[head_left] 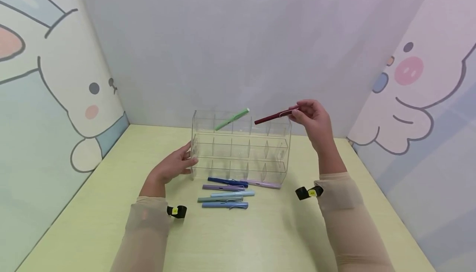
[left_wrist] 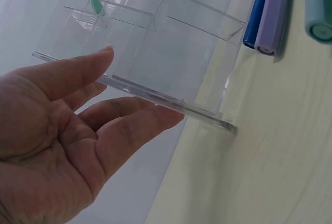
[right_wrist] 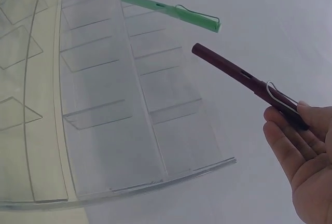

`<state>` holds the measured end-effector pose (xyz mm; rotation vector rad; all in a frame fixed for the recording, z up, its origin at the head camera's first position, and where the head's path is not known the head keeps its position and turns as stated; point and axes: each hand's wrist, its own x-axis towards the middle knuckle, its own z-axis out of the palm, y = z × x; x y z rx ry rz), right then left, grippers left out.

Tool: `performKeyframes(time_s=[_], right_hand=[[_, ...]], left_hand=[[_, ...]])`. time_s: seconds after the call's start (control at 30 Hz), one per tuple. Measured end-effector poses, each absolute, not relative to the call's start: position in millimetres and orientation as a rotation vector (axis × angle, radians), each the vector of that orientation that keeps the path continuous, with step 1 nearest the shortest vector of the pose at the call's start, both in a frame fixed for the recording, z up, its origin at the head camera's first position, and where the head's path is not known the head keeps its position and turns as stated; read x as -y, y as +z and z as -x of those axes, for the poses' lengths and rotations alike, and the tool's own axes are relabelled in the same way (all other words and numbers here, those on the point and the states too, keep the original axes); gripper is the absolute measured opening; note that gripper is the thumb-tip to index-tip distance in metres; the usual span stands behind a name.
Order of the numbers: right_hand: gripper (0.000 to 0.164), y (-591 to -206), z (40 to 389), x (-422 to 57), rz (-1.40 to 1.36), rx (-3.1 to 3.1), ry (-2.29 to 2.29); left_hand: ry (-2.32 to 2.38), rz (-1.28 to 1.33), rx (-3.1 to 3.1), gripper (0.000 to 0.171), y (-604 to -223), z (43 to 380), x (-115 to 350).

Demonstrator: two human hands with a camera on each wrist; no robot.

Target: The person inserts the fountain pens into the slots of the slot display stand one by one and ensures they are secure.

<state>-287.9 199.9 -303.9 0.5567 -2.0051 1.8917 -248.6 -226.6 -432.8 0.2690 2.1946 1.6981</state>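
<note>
A clear acrylic pen stand [head_left: 241,139], divided into three tiers of compartments, stands upright on the table. At its left side my left hand [head_left: 174,163] grips the edge of the side wall [left_wrist: 155,99], thumb on one side and fingers on the other. My right hand [head_left: 314,121] pinches a dark red fountain pen [head_left: 273,118] by its clip end, above the right part of the top tier. In the right wrist view, the pen's [right_wrist: 228,68] far end points toward the stand. A light green fountain pen [head_left: 232,119] leans in the top tier, left of the red one.
Several fountain pens lie in front of the stand, among them a dark blue pen [head_left: 227,182], a purple pen [head_left: 223,188], a pink-lilac pen [head_left: 262,184] and a blue pen [head_left: 224,205]. Panels with cartoon animals [head_left: 74,82] flank the table [head_left: 260,239]; a pale backdrop [head_left: 238,44] rises behind.
</note>
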Motion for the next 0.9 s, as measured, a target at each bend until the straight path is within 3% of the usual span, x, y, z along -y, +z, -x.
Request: performKeyframes(time_s=[0.53, 0.9], right_hand=[[0.038, -300, 313, -176, -0.525, 2.074, 1.865], [0.03, -311, 315, -155, -0.535, 2.224, 1.781]], left_hand=[[1.703, -0.269, -2.185, 0.078, -433, 250, 227], [1.699, -0.26, -2.187, 0.078, -431, 248, 227]])
